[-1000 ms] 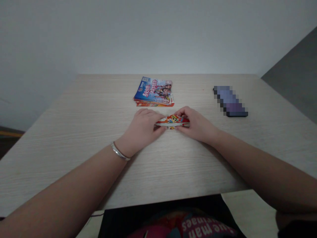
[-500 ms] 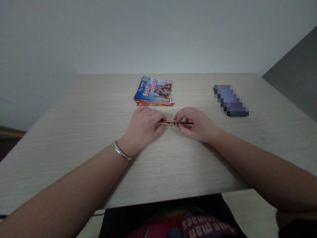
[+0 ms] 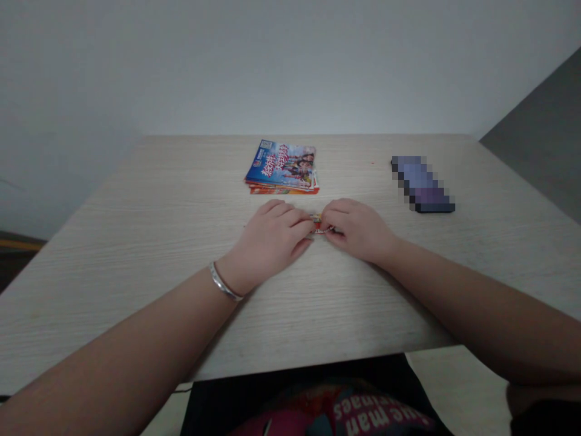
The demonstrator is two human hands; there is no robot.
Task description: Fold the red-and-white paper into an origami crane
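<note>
A small red and white printed paper piece (image 3: 320, 225) lies between my two hands on the light wooden table (image 3: 149, 242). My left hand (image 3: 272, 236), with a silver bracelet on the wrist, pinches its left end. My right hand (image 3: 354, 229) pinches its right end. The fingertips of both hands nearly meet, so most of the paper is hidden. A stack of colourful printed sheets (image 3: 282, 168) lies just beyond my hands.
A dark phone-shaped object (image 3: 423, 184), pixelated, lies at the right on the table. A pale wall stands behind the table's far edge. A dark bag or cloth with printed letters (image 3: 318, 406) sits below the near edge.
My hands have drawn together. The paper piece showed its broad face, then turned edge-on, and now only a small bit shows between the fingertips.
</note>
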